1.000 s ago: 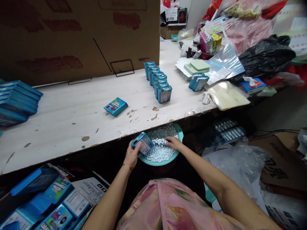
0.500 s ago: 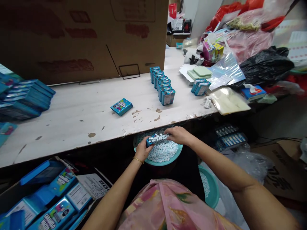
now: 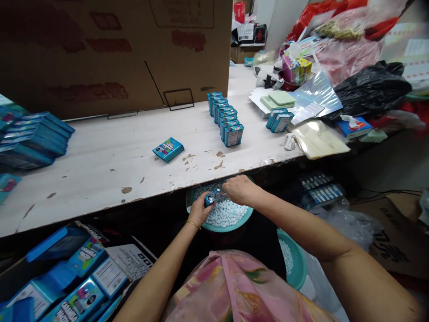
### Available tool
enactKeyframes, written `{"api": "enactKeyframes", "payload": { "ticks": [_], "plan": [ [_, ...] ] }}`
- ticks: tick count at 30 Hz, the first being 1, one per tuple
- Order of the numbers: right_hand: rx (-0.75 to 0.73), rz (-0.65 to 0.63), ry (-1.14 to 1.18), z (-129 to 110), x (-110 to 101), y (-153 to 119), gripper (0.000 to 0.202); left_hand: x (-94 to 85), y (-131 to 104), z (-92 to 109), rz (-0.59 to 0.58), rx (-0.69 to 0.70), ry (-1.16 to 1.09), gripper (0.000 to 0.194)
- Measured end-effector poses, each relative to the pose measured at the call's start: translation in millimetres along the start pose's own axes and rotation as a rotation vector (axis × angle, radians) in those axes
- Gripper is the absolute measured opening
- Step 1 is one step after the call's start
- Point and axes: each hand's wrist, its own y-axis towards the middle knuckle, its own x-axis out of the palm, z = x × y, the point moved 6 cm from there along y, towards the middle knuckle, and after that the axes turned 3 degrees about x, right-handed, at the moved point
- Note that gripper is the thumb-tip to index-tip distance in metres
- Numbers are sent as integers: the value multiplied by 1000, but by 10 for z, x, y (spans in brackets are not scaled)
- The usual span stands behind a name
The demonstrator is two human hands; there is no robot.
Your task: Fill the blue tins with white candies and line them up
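Note:
My left hand [image 3: 200,209] is wrapped round a small blue tin [image 3: 210,198], tilted over a teal basin [image 3: 248,218] of white candies [image 3: 228,213]. A few white pieces show at the tin's open end. My right hand [image 3: 237,189] is closed on a clear scoop [image 3: 220,195], its tip against the tin's mouth; the scoop is partly hidden by the fingers. On the white table [image 3: 100,179], one blue tin [image 3: 168,149] lies flat and a row of blue tins [image 3: 233,135] stands upright.
A large cardboard box [image 3: 117,58] stands at the back. Blue packs [image 3: 33,138] are stacked at left, with a carton of blue tins [image 3: 75,299] below. Two tins [image 3: 279,121] and plastic bags [image 3: 368,91] are at right. A second teal basin [image 3: 298,264] sits lower right.
My right hand has moved left toward the tin. The heap of white candies between my hands has gone from view, leaving the scoop visible. My left hand has barely moved.

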Motion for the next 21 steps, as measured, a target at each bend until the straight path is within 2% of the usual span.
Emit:
{"api": "enactKeyframes", "payload": {
  "ticks": [2, 4, 6, 8, 11, 14, 16, 18, 21],
  "plan": [
    [18, 18, 13, 122, 34, -69, 20, -26, -5, -27, 19, -15, -78, 40],
    [71, 19, 29, 325, 162, -156, 19, -83, -22, -96, 61, -63, -184, 41],
    [152, -31, 36, 544, 429, -226, 18, -142, -51, -209, 120, -156, -309, 43],
    [227, -122, 48, 682, 807, -247, 17, -140, -87, -338, 157, -288, -469, 44],
    [306, -191, 181, 632, 1363, -147, 22, 23, -120, -471, 160, -490, -764, 38],
    [347, -174, 332, 415, 1712, 48, 25, 234, -100, -480, 167, -601, -952, 38],
    [364, -163, 385, 312, 1829, 152, 26, 326, -72, -430, 164, -614, -1006, 41],
    [379, -152, 442, 290, 1889, 198, 27, 347, -62, -360, 151, -596, -1024, 41],
    [381, -142, 540, 361, 1930, 169, 28, 226, -94, -269, 123, -511, -1004, 40]
  ]
}}
